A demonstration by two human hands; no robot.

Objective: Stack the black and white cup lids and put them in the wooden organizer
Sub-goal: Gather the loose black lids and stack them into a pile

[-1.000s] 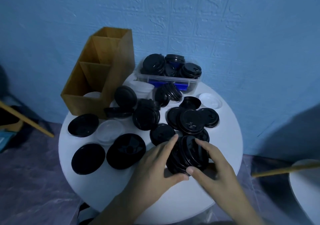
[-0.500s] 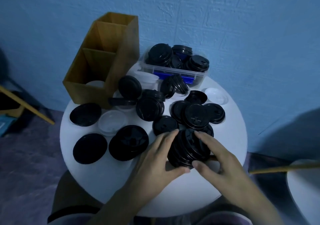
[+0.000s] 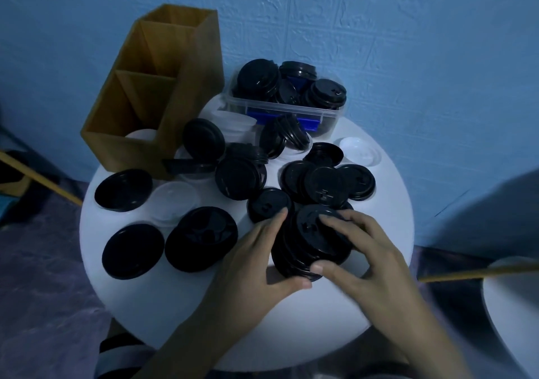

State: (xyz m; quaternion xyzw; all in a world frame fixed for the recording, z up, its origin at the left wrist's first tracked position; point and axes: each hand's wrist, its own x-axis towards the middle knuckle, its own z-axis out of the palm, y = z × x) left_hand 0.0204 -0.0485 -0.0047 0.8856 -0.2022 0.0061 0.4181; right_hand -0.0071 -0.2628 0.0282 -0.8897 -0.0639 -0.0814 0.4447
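A stack of black lids (image 3: 306, 244) lies tilted on the round white table (image 3: 180, 305), near its front. My left hand (image 3: 256, 256) cups the stack's left side, thumb under its front edge. My right hand (image 3: 361, 250) grips the stack from the right, fingers on the top lid and thumb at the front rim. Several loose black lids (image 3: 323, 183) and clear or white lids (image 3: 175, 203) are spread over the table. The wooden organizer (image 3: 163, 92) stands at the back left, with a white lid (image 3: 143, 135) in its front compartment.
A clear plastic tub (image 3: 280, 110) full of black lids sits at the back of the table against the blue wall. A white lid (image 3: 360, 151) lies at the right. A second white table (image 3: 513, 308) shows at the right edge.
The view has shifted closer and lower. Both hands stayed around the black lid stack, and the right fingers slid further over the top lid.
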